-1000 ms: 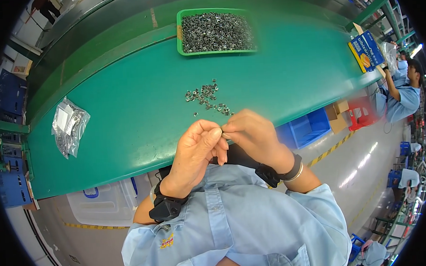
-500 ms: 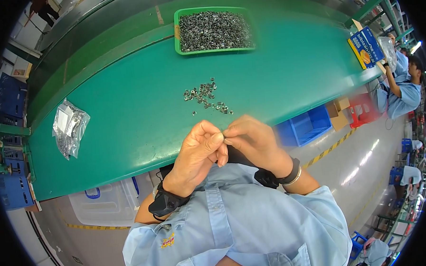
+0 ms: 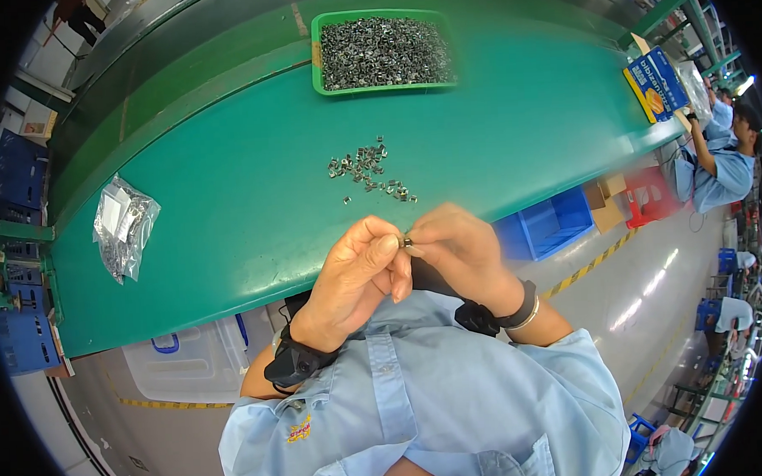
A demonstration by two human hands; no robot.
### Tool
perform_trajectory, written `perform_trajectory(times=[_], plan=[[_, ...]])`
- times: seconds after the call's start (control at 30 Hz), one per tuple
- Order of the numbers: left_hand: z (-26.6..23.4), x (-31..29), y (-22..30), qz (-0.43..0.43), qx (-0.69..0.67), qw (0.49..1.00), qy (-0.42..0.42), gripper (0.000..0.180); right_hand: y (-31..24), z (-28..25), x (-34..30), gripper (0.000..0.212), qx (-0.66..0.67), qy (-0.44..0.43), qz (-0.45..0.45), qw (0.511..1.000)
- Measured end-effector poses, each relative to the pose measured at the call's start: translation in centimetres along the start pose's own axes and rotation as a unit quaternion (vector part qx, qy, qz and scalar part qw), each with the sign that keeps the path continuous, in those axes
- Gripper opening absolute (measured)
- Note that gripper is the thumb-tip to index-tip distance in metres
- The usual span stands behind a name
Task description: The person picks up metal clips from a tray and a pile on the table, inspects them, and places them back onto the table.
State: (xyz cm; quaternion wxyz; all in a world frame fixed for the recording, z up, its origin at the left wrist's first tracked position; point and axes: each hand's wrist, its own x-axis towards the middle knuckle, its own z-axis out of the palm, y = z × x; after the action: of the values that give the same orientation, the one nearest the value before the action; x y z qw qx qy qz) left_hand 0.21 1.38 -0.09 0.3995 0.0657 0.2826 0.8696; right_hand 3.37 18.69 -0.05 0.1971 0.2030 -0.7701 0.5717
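Between my fingertips, just past the table's near edge, is a small dark metal part [image 3: 406, 243] with a shiny spot. My left hand [image 3: 361, 260] pinches it from one side with thumb and forefinger, its other fingers curled. My right hand [image 3: 458, 250], slightly blurred, is closed on the part's other side. Beyond them a loose scatter of small metal parts [image 3: 362, 164] lies on the green table [image 3: 251, 193]. Farther back stands a green tray [image 3: 317, 75] heaped with many similar small parts.
A clear plastic bag of parts [image 3: 124, 228] lies at the left of the table. At the far right stands a blue and yellow box [image 3: 655, 86], near a co-worker [image 3: 725, 163] in light blue. Below the edge are a blue bin [image 3: 555, 226] and a clear lidded box [image 3: 187, 366].
The small part now shows more plainly between my fingertips, which have shifted slightly apart. Both hands stay in nearly the same place; the scattered parts and the tray have not moved.
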Motion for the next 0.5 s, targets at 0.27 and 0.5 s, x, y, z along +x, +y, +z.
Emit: perform_trajectory(times=[0.27, 0.5], plan=[[-0.3, 0.0, -0.3, -0.012, -0.048, 0.999, -0.017, 0.012, -0.6, 0.0, 0.5, 0.016, -0.02, -0.014, -0.009, 1.0], [-0.3, -0.2, 0.2, -0.007, 0.039, 0.999, -0.013, 0.015, -0.6, -0.3, 1.1, 0.015, -0.055, -0.047, -0.065, 0.995]])
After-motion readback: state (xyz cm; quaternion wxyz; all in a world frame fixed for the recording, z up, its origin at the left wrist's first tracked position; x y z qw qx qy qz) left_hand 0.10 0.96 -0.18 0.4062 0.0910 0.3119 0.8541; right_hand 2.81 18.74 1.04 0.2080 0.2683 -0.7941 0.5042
